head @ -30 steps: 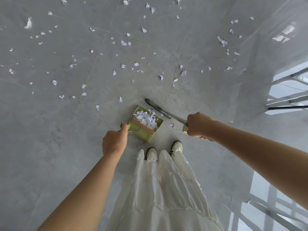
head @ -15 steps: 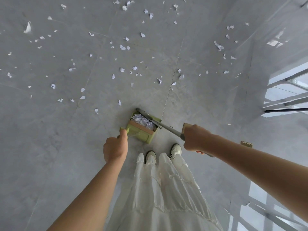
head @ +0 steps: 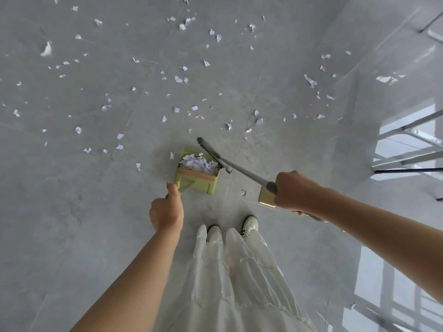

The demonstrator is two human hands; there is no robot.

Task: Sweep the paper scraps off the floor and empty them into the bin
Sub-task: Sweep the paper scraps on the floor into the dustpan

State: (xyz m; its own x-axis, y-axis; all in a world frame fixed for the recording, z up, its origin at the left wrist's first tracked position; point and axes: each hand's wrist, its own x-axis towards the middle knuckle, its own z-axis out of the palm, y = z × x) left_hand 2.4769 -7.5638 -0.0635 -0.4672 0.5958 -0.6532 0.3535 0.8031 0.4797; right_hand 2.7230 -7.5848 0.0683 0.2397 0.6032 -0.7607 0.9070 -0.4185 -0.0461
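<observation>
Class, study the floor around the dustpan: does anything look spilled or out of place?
Yes. White paper scraps lie scattered across the grey floor beyond the green dustpan, which already holds a heap. One scrap lies behind it, near the shoes.

Indoor room of uncertain type: glossy grey tiled floor (head: 72,212) reflecting bright window panes (head: 405,140) at right of frame.

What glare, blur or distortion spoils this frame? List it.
Head view: wide-angle lens bends the floor lines and stretches both forearms at the edges. Head view: bright window reflections glare on the glossy tiles at right. Head view: light is soft, shadows faint. Head view: paper scraps in the green dustpan stay fairly sharp; far scraps look softer.
</observation>
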